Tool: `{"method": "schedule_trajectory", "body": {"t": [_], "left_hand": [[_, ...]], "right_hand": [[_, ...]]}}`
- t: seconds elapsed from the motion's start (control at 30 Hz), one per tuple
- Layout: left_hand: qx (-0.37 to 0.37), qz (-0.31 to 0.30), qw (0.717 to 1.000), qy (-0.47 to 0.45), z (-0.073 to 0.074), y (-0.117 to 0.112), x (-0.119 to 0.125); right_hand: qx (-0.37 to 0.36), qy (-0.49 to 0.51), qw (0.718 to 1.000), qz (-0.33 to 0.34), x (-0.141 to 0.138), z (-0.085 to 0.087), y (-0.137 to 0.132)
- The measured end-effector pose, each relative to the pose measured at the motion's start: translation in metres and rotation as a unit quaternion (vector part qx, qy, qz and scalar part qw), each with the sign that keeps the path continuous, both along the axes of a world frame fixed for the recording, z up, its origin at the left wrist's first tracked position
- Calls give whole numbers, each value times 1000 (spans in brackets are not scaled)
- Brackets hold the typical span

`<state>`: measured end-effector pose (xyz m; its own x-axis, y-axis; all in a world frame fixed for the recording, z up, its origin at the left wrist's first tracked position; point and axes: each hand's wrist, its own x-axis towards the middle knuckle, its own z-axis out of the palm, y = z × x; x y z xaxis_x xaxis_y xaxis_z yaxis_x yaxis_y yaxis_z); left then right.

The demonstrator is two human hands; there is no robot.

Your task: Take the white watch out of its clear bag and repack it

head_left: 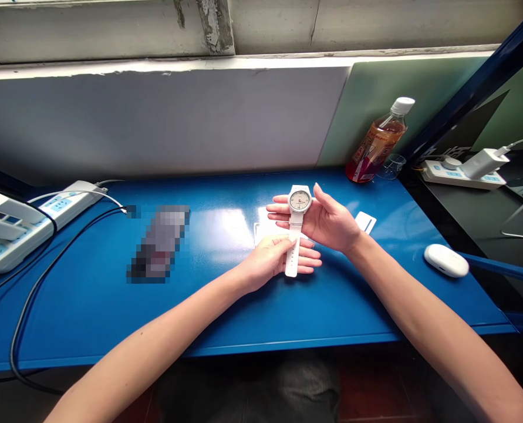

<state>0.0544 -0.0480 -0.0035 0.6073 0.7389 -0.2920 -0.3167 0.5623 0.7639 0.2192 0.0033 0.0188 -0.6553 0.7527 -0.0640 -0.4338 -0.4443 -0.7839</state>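
A white wristwatch [299, 201] with a round, pale dial lies face up over both hands. Its white strap [292, 258] hangs toward the front of the blue table. My left hand [272, 258] pinches that strap between the thumb and the fingers, which stretch out beneath it. Palm up, my right hand [327, 220] is open, its straight fingers under the watch case and its thumb apart. Behind the hands, a white flat item [257, 232] on the table is mostly hidden, so its kind cannot be made out.
Left are a power strip [74, 197], black cables [36, 288] and a pixelated dark item [162, 244]. A drink bottle [378, 141] leans at the back right beside a clear cup [392, 167]. A white card [365, 222] and white earbud case [446, 261] lie right.
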Motion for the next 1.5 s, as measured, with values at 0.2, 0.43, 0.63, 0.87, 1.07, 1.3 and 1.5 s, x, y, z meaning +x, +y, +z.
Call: {"method": "schedule_trajectory", "body": {"t": [0.2, 0.43, 0.63, 0.87, 1.07, 1.3, 1.5], "left_hand": [[1, 13, 1000, 5, -1, 1, 1], [-14, 15, 999, 26, 3, 1, 2], [-23, 19, 999, 27, 4, 1, 3], [-25, 15, 999, 22, 3, 1, 2], [-5, -4, 1000, 22, 1, 2, 1], [40, 21, 998, 50, 6, 0, 0], [57, 38, 995, 65, 5, 0, 2]], "right_hand": [[-2, 15, 1000, 20, 3, -1, 1], [11, 17, 999, 35, 5, -2, 1], [17, 12, 999, 40, 5, 0, 0], [25, 34, 998, 49, 5, -1, 0], [27, 22, 999, 24, 6, -3, 1], [18, 1, 998, -66, 7, -4, 2], [31, -7, 988, -153, 4, -9, 4]]}}
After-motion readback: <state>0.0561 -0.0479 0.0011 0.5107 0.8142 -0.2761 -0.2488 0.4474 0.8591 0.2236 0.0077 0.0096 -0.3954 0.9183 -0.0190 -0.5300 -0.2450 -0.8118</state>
